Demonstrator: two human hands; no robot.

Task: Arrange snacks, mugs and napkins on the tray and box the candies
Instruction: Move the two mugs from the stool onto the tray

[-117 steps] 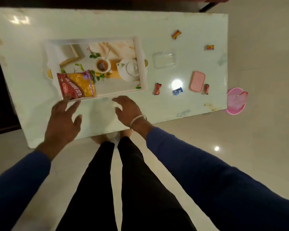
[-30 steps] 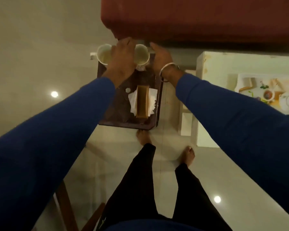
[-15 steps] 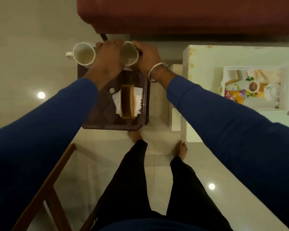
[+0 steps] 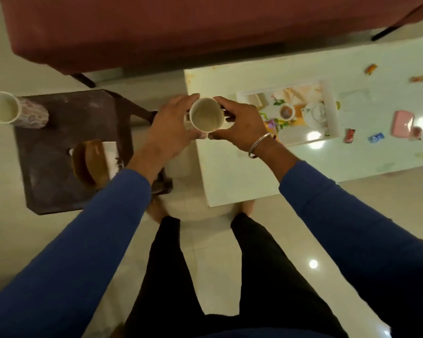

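Observation:
I hold a white mug [image 4: 206, 115] in the air between both hands, over the gap between the dark stool and the white table. My left hand [image 4: 174, 128] wraps its left side and my right hand [image 4: 242, 126] its right side. A second patterned mug [image 4: 12, 112] stands at the stool's far left corner. The napkin holder [image 4: 88, 162] with white napkins sits on the stool [image 4: 51, 147]. The picture tray [image 4: 330, 108] lies on the white table [image 4: 230, 172], with the snack packet [image 4: 272, 126] partly hidden behind my right wrist. Several wrapped candies [image 4: 349, 135] lie to the tray's right.
A pink lid [image 4: 402, 124] and a clear box [image 4: 354, 97] lie on the table right of the tray. A red sofa [image 4: 156, 28] runs along the far side. My legs and bare feet stand on the tiled floor [image 4: 205, 252] between stool and table.
Both hands lifted one mug off the stool and carried it right, toward the white table. The other mug stays on the stool. My view has swung right.

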